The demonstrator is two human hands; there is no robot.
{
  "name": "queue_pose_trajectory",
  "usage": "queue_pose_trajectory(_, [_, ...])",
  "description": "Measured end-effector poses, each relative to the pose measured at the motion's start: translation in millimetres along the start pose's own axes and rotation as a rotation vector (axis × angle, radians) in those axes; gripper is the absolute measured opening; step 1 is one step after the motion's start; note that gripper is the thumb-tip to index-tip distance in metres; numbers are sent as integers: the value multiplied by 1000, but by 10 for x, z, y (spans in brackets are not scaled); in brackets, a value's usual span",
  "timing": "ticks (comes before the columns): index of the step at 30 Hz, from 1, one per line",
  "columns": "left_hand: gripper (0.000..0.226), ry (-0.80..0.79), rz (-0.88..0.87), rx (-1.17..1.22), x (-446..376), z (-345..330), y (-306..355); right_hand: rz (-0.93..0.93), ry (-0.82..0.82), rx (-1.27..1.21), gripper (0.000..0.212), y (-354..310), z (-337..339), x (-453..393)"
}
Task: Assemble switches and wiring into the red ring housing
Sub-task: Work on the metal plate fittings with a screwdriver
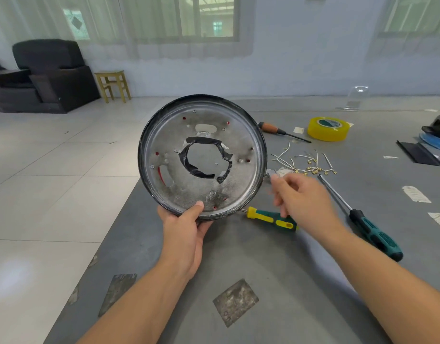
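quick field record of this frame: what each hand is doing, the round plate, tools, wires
left hand: grips the lower rim of the round metal plate, holding it up on edge
right hand: blurred, beside the plate's right edge; grip cannot be told
plate centre: hole edged with black tape
tools: yellow-green screwdriver, teal screwdriver, wooden-handled screwdriver, all on the grey table
wires: loose bundle with brass terminals, right of the plate
tape: yellow roll

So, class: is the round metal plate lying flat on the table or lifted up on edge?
Lifted on edge. The left hand grips the round metal plate by its lower rim, its face turned toward the camera, above the grey table.
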State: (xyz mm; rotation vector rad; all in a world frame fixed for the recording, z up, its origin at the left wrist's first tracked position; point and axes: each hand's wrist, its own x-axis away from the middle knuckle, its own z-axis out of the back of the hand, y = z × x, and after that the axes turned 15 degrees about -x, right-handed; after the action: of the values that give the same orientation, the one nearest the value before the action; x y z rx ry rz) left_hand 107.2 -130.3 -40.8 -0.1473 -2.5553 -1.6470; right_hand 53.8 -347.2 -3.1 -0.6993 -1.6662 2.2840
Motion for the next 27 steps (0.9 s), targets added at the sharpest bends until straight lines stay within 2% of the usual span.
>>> queue_pose_trajectory(2, [52,6,0,-3,-15,9,-6,38,156,135,23,154,211,-180])
queue_pose_trajectory(4, [50,8,3,-7,-21,9,-6,38,228,272,8,352,411,-312])
queue_pose_trajectory(7, [49,16,-12,-10,-32,10,-1,1,220,393,24,592,547,-406])
queue_pose_trajectory(11, [51,15,-18,-10,-46,10,-5,-60,125,496,39,667,500,-437])
queue_pose_trajectory(17, [49,3,-8,-14,-32,11,4,-128,155,499,31,613,432,-529])
queue_pose_trajectory(22, [47,11,-9,-34,-37,8,-1,-115,245,471,9,647,381,-554])
queue_pose_trajectory(27, [46,2,-16,-36,-48,17,-4,-112,224,504,12,648,416,-494])
